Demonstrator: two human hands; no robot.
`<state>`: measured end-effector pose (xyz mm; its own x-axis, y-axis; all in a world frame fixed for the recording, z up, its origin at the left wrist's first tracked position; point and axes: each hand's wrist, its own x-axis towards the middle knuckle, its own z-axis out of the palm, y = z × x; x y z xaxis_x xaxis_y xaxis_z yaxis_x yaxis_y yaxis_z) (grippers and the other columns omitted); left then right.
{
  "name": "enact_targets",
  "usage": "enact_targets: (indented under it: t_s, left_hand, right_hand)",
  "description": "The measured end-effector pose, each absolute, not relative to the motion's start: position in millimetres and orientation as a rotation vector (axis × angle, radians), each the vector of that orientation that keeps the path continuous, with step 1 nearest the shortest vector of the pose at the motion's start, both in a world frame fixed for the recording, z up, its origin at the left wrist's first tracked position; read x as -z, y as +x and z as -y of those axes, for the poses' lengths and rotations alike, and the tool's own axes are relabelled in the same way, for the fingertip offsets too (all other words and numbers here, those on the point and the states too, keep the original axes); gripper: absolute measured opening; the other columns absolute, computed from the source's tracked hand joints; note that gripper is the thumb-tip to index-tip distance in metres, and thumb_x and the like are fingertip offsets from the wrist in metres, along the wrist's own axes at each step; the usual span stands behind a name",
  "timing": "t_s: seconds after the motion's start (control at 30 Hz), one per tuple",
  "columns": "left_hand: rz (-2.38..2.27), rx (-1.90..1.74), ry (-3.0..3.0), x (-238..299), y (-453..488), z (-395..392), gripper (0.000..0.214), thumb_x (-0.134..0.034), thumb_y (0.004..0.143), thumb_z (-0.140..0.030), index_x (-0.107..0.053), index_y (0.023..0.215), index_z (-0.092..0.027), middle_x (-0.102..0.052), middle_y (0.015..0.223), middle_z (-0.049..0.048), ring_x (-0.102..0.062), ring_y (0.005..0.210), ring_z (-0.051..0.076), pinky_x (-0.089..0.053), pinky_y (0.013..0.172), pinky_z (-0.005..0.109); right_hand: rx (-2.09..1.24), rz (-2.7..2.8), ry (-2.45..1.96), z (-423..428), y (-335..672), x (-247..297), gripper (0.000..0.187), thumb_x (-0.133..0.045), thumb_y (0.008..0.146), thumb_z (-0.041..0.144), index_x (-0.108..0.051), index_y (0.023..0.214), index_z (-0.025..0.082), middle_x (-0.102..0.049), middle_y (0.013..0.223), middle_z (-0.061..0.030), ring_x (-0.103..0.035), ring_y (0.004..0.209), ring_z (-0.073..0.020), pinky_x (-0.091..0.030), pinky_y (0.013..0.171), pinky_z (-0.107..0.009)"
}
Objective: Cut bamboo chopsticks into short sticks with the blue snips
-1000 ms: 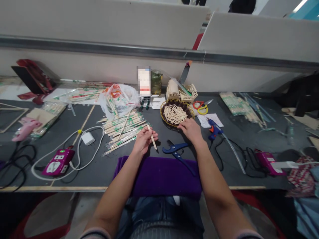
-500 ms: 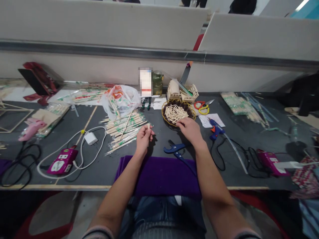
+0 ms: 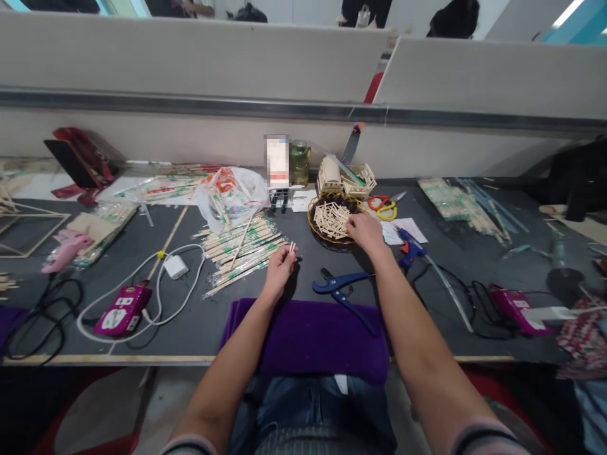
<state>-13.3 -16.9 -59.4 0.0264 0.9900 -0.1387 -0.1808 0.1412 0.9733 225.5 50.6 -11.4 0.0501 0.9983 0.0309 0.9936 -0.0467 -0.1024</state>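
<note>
Short pale wooden sticks (image 3: 292,247) stand between the closed fingertips of my left hand (image 3: 281,268), beside the packed chopsticks. My right hand (image 3: 366,232) is at the right rim of a round woven basket (image 3: 310,229), its fingers bent down among the cut stick pieces (image 3: 329,219) there. Its fingertips are partly hidden, so what they pinch does not show. Below the hands lies a blue-handled cutter (image 3: 339,287), its handles spread. A folded purple cloth (image 3: 313,338) lies at the table's front edge.
Wrapped chopsticks (image 3: 241,249) and a plastic bag (image 3: 230,196) lie at the left. A blue glue gun (image 3: 410,246) and scissors (image 3: 386,207) are at the right. Small wooden models (image 3: 331,177) stand behind the basket. White cable (image 3: 137,262) loops around a purple power box (image 3: 123,309).
My right hand has shifted right along the basket's rim and reaches in among the pieces. My left hand has turned slightly, with its sticks now tilted. The view has shifted slightly.
</note>
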Motion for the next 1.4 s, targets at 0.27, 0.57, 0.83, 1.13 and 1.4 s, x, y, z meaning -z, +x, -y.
enact_targets:
  t_s: [0.27, 0.57, 0.83, 1.13, 1.4]
  left_hand:
    - [-1.1, -1.143, 0.98, 57, -12, 19, 0.033, -0.069, 0.072, -0.044, -0.061, 0.087, -0.015, -0.044, 0.057, -0.0061, -0.031, 0.042, 0.003, -0.02, 0.04, 0.016]
    - [-1.1, -1.13, 0.87, 62, -14, 17, 0.035, -0.07, 0.071, -0.044, -0.061, 0.091, -0.016, -0.045, 0.059, -0.006, -0.029, 0.041, 0.002, -0.018, 0.039, 0.015]
    - [-1.189, -1.066, 0.949, 72, -7, 19, 0.044, -0.068, 0.071, -0.032, -0.056, 0.111, -0.018, -0.053, 0.071, -0.0042, -0.051, 0.05, 0.006, -0.037, 0.041, 0.016]
    - [-1.196, -1.014, 1.077, 77, -7, 23, 0.047, -0.065, 0.073, -0.022, -0.051, 0.118, -0.02, -0.058, 0.086, 0.0004, -0.059, 0.06, 0.009, -0.046, 0.046, 0.017]
    - [-1.188, -0.982, 1.046, 79, -8, 22, 0.042, -0.066, 0.073, -0.031, -0.054, 0.112, -0.018, -0.057, 0.08, -0.0012, -0.058, 0.058, 0.008, -0.045, 0.045, 0.016]
  right_hand:
    - [-0.233, 2.258, -2.114, -54, 228, 12, 0.017, -0.055, 0.084, 0.024, -0.072, 0.083, 0.021, -0.072, 0.095, -0.0084, -0.063, 0.091, -0.0228, -0.039, 0.068, -0.028]
    - [-0.312, 1.753, -2.07, -69, 265, 11, 0.03, -0.046, 0.082, 0.017, -0.064, 0.105, 0.015, -0.07, 0.087, -0.0082, -0.062, 0.082, -0.0222, -0.042, 0.072, -0.029]
    - [-0.338, 1.765, -2.241, -86, 265, 6, 0.031, -0.037, 0.09, 0.026, -0.063, 0.102, 0.014, -0.068, 0.099, -0.0155, -0.062, 0.089, -0.0256, -0.043, 0.073, -0.032]
    - [-0.369, 2.104, -2.465, -100, 228, -3, 0.044, -0.06, 0.082, 0.045, -0.069, 0.106, 0.01, -0.068, 0.109, -0.0212, -0.063, 0.103, -0.0289, -0.044, 0.082, -0.033]
    - [-0.509, 2.114, -2.262, -111, 240, 3, 0.017, -0.059, 0.078, 0.021, -0.07, 0.088, 0.014, -0.072, 0.09, -0.0081, -0.062, 0.081, -0.0168, -0.038, 0.062, -0.022]
